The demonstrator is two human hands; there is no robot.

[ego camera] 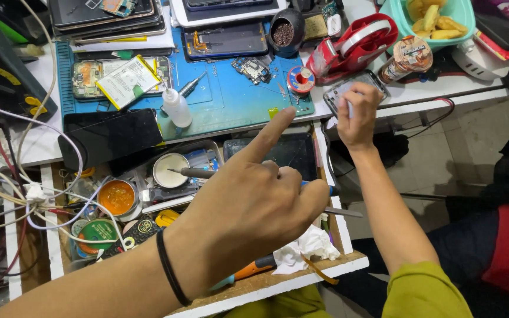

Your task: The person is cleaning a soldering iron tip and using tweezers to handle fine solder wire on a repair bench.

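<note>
- Both hands are ours: our left hand [254, 203] fills the lower middle of the frame, index finger pointing up toward the blue work mat [237, 100], the other fingers curled around a soldering iron [198, 172] whose metal tip sticks out to the left over the open drawer [301, 277].
- Our right hand [357, 115] sits right of centre at the table [419, 91] edge, fingers closed on a small pale tool we cannot identify, pressed to a phone [354, 88] lying there.
- Around them: a black phone [110, 135] at the left, a small white squeeze bottle [178, 108] on the mat, a red tape dispenser [354, 41] at the upper right, an orange flux tin [116, 197] and a white tin [170, 169] in the drawer.
- What could go wrong, as we judge it: the iron's tip hangs just above the tins and loose cables [60, 206]; if hot, a dip of the wrist could scorch insulation.
- With our eyes split between two hands, the phone near the table edge could slide off under the right hand's pressure.
- Crumpled tissue [307, 247] in the drawer lies close beneath the iron's handle, another burn risk.
</note>
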